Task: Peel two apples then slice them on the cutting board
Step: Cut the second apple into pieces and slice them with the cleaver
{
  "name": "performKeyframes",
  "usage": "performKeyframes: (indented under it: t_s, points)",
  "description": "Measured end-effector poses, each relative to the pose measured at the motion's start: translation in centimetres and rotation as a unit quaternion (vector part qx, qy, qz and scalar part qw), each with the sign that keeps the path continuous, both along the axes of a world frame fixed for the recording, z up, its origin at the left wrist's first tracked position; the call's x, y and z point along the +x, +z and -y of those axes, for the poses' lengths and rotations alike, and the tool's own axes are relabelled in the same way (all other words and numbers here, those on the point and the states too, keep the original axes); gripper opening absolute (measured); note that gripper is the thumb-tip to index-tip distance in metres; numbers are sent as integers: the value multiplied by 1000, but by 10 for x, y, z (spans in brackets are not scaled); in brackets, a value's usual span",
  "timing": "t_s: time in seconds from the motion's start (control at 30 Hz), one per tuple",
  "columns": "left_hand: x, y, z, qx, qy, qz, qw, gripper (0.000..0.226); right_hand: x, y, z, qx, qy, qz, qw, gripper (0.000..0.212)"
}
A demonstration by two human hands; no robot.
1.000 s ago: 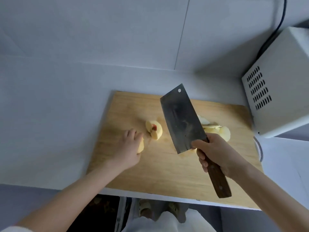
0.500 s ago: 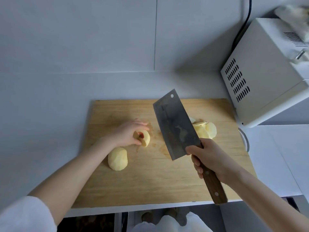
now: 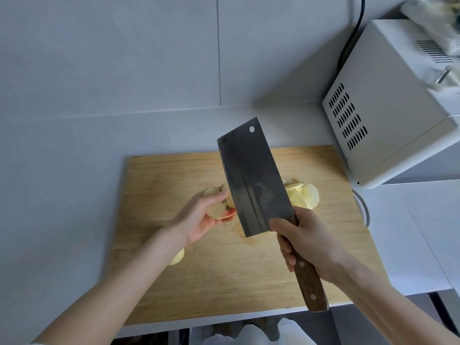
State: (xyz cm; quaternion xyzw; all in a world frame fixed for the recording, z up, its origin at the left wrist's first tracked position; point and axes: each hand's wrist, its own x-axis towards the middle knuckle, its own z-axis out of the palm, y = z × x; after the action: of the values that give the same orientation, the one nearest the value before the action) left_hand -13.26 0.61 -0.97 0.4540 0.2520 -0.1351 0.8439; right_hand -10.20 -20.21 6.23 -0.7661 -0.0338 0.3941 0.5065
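My left hand holds a peeled apple half palm-up above the wooden cutting board, its core side facing the blade. My right hand grips the wooden handle of a cleaver, whose broad dark blade is raised upright just right of the apple half. A pile of pale apple slices lies on the board behind the blade, partly hidden by it. Another peeled apple piece rests on the board, mostly hidden under my left wrist.
A white microwave stands at the back right, close to the board's far right corner, with a black cable running up the wall. The counter edge runs just past the board's near side. A round rim shows by the board's right edge.
My left hand has lifted the cored apple half off the board and turned palm-up. The cleaver has risen and moved closer to it. The other apple piece stays on the board.
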Motion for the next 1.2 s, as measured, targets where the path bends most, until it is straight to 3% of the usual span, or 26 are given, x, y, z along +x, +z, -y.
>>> performKeyframes:
  t_s: [0.17,0.47,0.67,1.0,1.2]
  points:
    - [0,5,0,46,13,37,998,35,3,1,-1,-14,4,6,1000,9]
    - [2,6,14,91,88,48,991,21,1,-4,-7,-18,11,29,999,17]
    - [2,8,8,159,-5,40,986,31,6,1,-1,-10,24,-20,999,16]
    - [5,12,24,79,110,10,991,43,-5,-11,-3,35,-15,12,999,17]
    - [3,14,29,61,145,-3,988,27,-8,-14,-7,33,-18,25,999,19]
